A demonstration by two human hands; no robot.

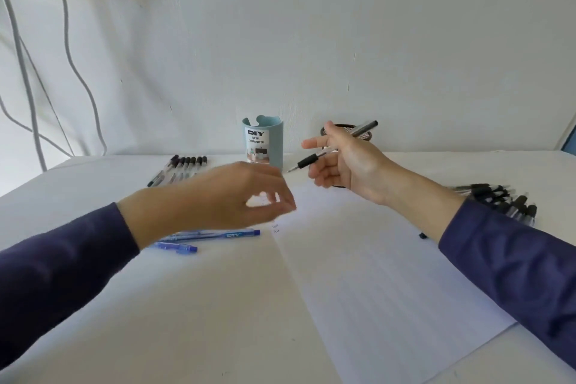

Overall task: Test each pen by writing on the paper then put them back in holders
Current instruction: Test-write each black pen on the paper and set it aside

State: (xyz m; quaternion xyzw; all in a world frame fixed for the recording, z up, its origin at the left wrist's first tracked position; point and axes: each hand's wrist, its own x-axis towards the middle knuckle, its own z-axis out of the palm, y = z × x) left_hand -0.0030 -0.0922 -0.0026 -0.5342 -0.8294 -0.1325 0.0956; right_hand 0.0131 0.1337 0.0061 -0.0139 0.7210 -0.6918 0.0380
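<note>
So the right hand (346, 162) is up off the table (156, 305) with a pen (335, 146) in it: clear barrel, black grip, fingers curled around the middle. The tip points down and left toward the blue holder (263, 146) and the back end sticks up to the right. The pen isn't touching the paper (374, 274), it's in the air above the far edge of the sheet. The black mesh holder (346, 129) sits right behind that hand and is mostly hidden by it. The left hand (224, 196) hovers over the table just left of the paper's top corner, palm down, with the fingers curved toward the thumb. It's motion-blurred, so I honestly can't tell if it's pinching something small or holding nothing. Under that wrist two blue pens (218, 234) lie flat on the table, side by side and roughly parallel, just beside the left edge of the paper. There are a couple of tiny written words near the paper's top left corner, too small to read. A row of pens (184, 165) with dark caps lies left of the blue holder, and a pile of pens (501, 199) lies on the right, partly behind the right forearm. Both arms are in dark blue sleeves (56, 274). White cables (71, 56) hang down the wall (311, 40) on the far left.
</note>
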